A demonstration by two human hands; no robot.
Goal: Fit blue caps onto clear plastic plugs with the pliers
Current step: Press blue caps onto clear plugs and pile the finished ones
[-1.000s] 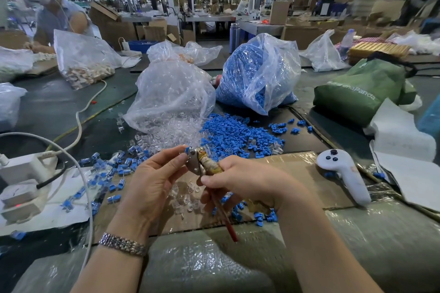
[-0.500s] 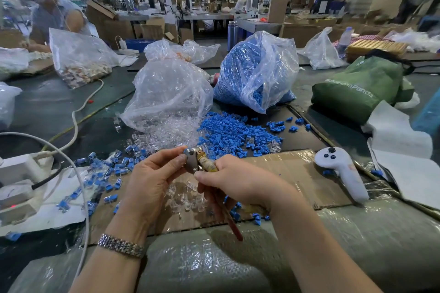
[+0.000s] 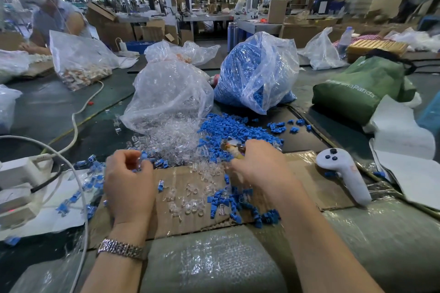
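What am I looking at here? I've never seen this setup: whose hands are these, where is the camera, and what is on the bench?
There is no machine: these are a person's two bare hands, filmed by one wide-angle camera worn on the head and looking down. The left hand, with a wristwatch, has its fingers curled over the small parts on the left; whether it grips one is hard to tell. The right hand holds the pliers, reaching toward the loose blue caps. Beside them lies a heap of clear plugs, spilled from a clear bag; a second bag holds more blue caps. A cardboard sheet covers the bench in front, and a white handheld controller lies on the right.
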